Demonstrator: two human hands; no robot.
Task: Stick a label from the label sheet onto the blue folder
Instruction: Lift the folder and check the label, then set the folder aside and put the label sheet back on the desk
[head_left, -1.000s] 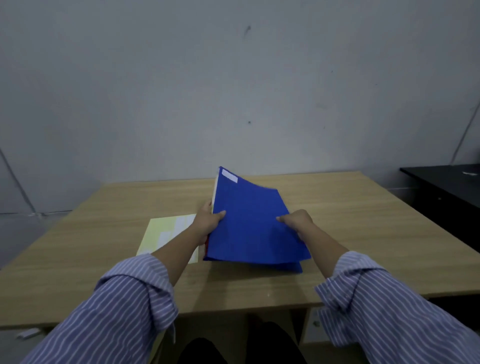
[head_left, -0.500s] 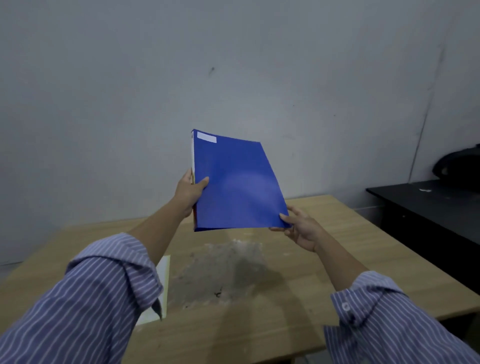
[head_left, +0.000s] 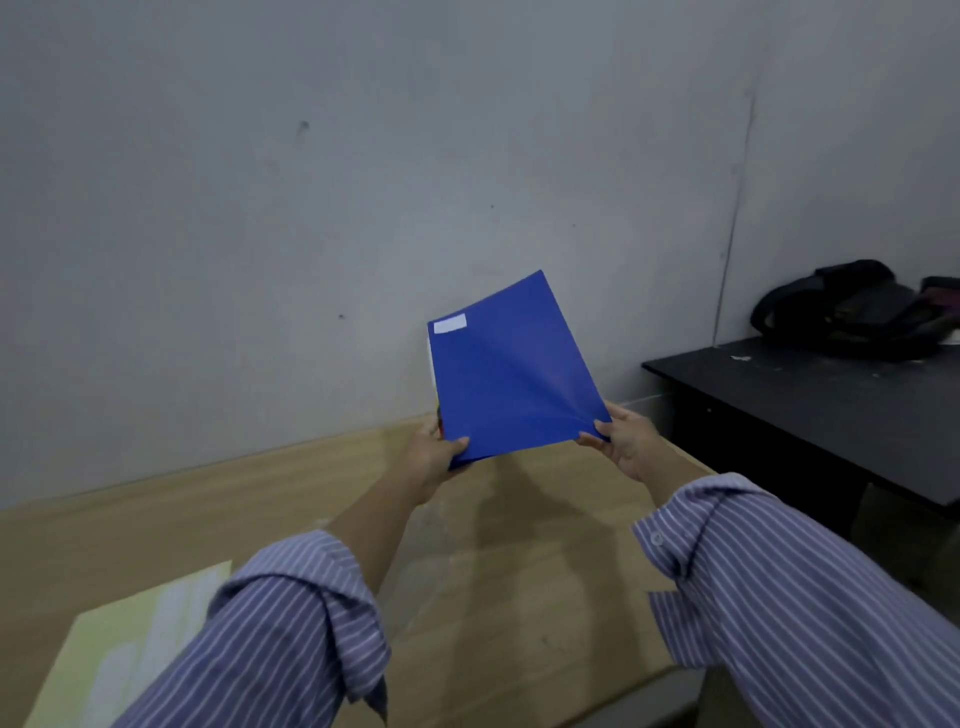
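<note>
The blue folder (head_left: 511, 371) is held up in the air above the far right part of the wooden table (head_left: 493, 561), tilted with its cover facing me. A small white label (head_left: 450, 323) sits stuck at its upper left corner. My left hand (head_left: 434, 457) grips the folder's lower left corner. My right hand (head_left: 626, 441) pinches its lower right corner. The pale yellow label sheet (head_left: 124, 654) lies flat on the table at the lower left, partly hidden by my left sleeve.
A black side table (head_left: 810, 400) stands to the right with a dark bag (head_left: 852, 312) on it. A grey wall (head_left: 363, 208) rises close behind the wooden table. The wooden table's right edge runs below my right arm.
Both hands lifted the folder off the table into the air, then swung it to the right. My left hand slid down to the lower left corner. The view turned right.
</note>
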